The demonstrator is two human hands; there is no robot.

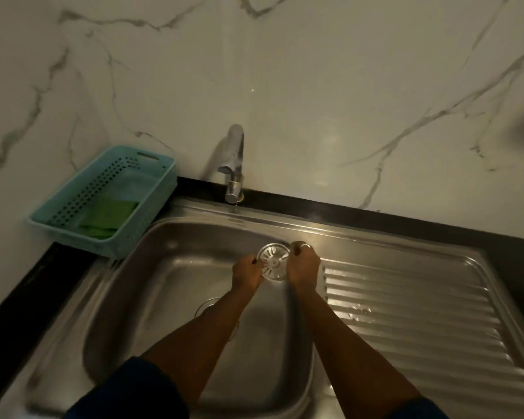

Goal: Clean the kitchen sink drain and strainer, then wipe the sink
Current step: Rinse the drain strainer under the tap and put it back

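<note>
A round metal strainer with slotted spokes is held up over the steel sink basin, near its far right corner. My left hand grips the strainer's left edge and my right hand grips its right edge, with a ring on one finger. The drain opening in the basin floor shows partly behind my left forearm. The faucet stands at the back of the sink, with no water seen running.
A teal perforated basket holding a green cloth sits on the counter left of the sink. A ribbed steel drainboard lies to the right. A marble wall rises behind; a black counter edge runs around the sink.
</note>
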